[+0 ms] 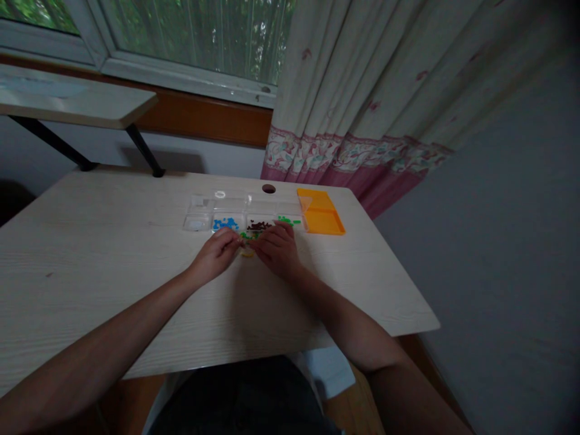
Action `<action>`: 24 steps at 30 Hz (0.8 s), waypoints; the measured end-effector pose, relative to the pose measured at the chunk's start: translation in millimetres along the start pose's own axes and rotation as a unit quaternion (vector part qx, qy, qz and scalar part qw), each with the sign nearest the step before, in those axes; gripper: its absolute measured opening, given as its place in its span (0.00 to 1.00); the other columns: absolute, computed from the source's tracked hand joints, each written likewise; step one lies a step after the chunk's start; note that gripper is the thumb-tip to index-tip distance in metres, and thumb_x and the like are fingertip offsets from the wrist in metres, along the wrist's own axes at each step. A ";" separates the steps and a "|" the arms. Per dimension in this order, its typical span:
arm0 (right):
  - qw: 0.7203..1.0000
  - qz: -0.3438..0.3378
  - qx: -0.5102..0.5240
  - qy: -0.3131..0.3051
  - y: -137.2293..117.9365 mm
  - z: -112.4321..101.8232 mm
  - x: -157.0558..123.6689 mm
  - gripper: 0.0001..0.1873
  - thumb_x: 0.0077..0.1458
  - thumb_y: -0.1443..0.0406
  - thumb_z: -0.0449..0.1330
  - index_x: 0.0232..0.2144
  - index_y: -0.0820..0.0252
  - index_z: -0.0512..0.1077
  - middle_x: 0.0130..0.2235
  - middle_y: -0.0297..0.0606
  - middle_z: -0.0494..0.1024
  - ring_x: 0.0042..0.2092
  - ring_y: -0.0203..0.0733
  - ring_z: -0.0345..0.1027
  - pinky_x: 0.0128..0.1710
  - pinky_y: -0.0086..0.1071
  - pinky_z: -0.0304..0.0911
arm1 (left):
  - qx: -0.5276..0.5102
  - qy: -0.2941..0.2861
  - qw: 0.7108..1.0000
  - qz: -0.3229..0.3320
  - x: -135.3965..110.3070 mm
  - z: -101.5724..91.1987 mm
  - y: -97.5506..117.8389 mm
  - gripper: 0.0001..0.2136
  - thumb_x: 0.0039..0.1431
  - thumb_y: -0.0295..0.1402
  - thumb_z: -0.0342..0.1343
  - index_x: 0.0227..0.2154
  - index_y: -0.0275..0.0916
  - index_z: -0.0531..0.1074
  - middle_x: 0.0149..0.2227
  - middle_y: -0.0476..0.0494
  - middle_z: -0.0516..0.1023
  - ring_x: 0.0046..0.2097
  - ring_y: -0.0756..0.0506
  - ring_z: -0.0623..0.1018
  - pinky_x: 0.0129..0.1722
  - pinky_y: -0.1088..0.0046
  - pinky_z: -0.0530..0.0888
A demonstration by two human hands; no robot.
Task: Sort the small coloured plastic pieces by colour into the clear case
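Note:
My left hand (218, 251) and my right hand (277, 249) meet just in front of a clear plastic compartment box (203, 222). Both have their fingertips pinched together, nearly touching; what they hold is too small to make out. Small green pieces (247, 235) show between the hands, and a yellow piece (247, 255) lies just below the fingertips. Behind them, the box's near row holds small blue pieces (225, 224), dark brown pieces (258, 225) and green pieces (288, 220). My right fingers partly cover the last two groups.
An orange tray (322, 220) stands at the right end of the box. Behind it, the wooden table (190, 320) has a round hole (269, 189). A raised shelf (77, 99) stands at the back left, with a curtain (344, 121) and window beyond the table.

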State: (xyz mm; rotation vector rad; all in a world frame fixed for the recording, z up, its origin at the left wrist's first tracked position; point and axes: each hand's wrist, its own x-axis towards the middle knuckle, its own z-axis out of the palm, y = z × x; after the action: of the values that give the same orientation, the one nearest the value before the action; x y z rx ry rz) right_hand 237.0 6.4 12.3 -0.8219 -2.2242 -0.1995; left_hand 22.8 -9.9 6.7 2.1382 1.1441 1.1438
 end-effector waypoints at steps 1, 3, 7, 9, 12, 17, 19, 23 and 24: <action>1.000 0.023 -0.005 0.004 7.5 -1.2 -0.9 0.08 0.62 0.60 0.59 0.36 0.48 0.79 0.35 0.31 0.80 0.43 0.39 0.69 0.60 0.41 0.51 | 0.009 0.001 1.000 0.001 -0.3 -2.7 -1.1 0.13 0.69 0.37 0.46 0.33 0.39 0.73 0.34 0.43 0.71 0.40 0.45 0.71 0.41 0.68 0.69; 0.995 0.093 -0.023 0.017 27.8 -4.6 -3.8 0.09 0.62 0.59 0.59 0.35 0.50 0.79 0.34 0.33 0.80 0.42 0.40 0.69 0.57 0.41 0.53 | 0.032 0.004 0.999 0.001 -0.8 -9.2 -4.9 0.13 0.68 0.37 0.46 0.35 0.39 0.74 0.35 0.43 0.72 0.40 0.45 0.71 0.41 0.68 0.69; 0.967 0.244 -0.066 0.025 70.7 -12.1 -12.2 0.12 0.63 0.58 0.58 0.35 0.55 0.80 0.35 0.37 0.81 0.41 0.43 0.68 0.48 0.38 0.55 | 0.086 0.009 0.996 -0.004 -1.2 -21.5 -15.9 0.14 0.68 0.38 0.47 0.35 0.38 0.75 0.33 0.43 0.71 0.38 0.45 0.71 0.39 0.69 0.68; 0.952 0.291 -0.089 0.011 82.5 -13.1 -15.6 0.13 0.63 0.58 0.57 0.35 0.55 0.81 0.37 0.39 0.81 0.43 0.45 0.67 0.47 0.38 0.54 | 0.104 0.016 0.994 -0.010 -1.0 -24.8 -20.3 0.14 0.68 0.38 0.47 0.34 0.38 0.75 0.33 0.43 0.71 0.38 0.45 0.71 0.38 0.69 0.67; 0.946 0.304 -0.109 -0.023 86.4 -10.4 -18.7 0.13 0.62 0.59 0.58 0.35 0.54 0.81 0.40 0.39 0.81 0.45 0.46 0.65 0.47 0.39 0.52 | 0.118 0.027 0.993 -0.015 -0.3 -26.3 -23.6 0.13 0.67 0.37 0.48 0.34 0.38 0.75 0.32 0.43 0.71 0.37 0.45 0.71 0.38 0.69 0.67; 0.947 0.301 -0.107 -0.011 84.3 -6.7 -20.6 0.12 0.63 0.62 0.57 0.39 0.54 0.81 0.42 0.39 0.79 0.47 0.46 0.64 0.48 0.39 0.53 | 0.149 0.018 0.988 -0.026 -0.4 -26.9 -23.2 0.15 0.67 0.39 0.48 0.33 0.37 0.76 0.31 0.43 0.72 0.36 0.45 0.71 0.38 0.68 0.68; 0.946 0.309 -0.094 0.007 85.9 -7.6 -20.6 0.12 0.63 0.62 0.56 0.40 0.55 0.80 0.42 0.40 0.80 0.47 0.46 0.65 0.49 0.39 0.55 | 0.169 0.005 0.985 -0.029 -1.3 -27.8 -21.7 0.16 0.66 0.40 0.48 0.33 0.37 0.77 0.31 0.43 0.73 0.36 0.44 0.72 0.38 0.68 0.68; 0.951 0.300 -0.057 0.042 84.6 -8.8 -19.3 0.14 0.64 0.62 0.54 0.41 0.57 0.80 0.41 0.41 0.81 0.46 0.45 0.68 0.49 0.38 0.58 | 0.235 -0.039 0.971 -0.016 -4.2 -28.2 -16.5 0.16 0.66 0.39 0.47 0.31 0.38 0.77 0.32 0.41 0.75 0.38 0.42 0.73 0.41 0.65 0.69; 0.954 0.291 -0.049 0.049 82.2 -8.4 -18.6 0.14 0.64 0.61 0.54 0.40 0.57 0.80 0.40 0.41 0.81 0.45 0.44 0.68 0.49 0.38 0.58 | 0.250 -0.046 0.967 -0.012 -4.9 -27.6 -15.1 0.15 0.66 0.39 0.48 0.33 0.38 0.78 0.33 0.41 0.75 0.39 0.41 0.73 0.42 0.64 0.69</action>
State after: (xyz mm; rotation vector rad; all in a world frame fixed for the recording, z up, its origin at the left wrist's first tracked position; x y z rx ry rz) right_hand 302.1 58.3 -3.1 -1.4468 -1.7996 -0.0615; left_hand -8.6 -5.3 9.2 2.5036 1.5351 0.7897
